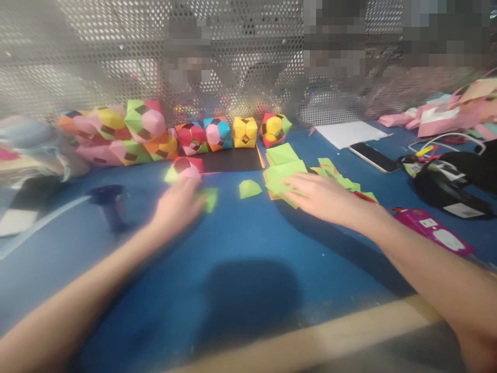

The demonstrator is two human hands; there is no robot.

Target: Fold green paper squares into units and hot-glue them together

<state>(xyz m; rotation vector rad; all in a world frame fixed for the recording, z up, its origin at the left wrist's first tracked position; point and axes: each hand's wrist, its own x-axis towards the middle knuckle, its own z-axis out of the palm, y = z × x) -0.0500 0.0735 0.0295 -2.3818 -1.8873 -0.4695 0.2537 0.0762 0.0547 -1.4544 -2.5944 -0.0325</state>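
Green sheets [278, 178] | under right hand [316, 194], fingers slightly spread | left hand [180, 201] blurred, grip unclear

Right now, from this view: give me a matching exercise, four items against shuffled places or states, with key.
1. left hand
2. right hand
3. phone
4. white sheet

A. face up, screen dark
B. at the light green sheets
C. between the phone and the mesh panel
D. at the pink-and-red folded piece

Pairs: 1-D, 2-B, 3-A, 4-C
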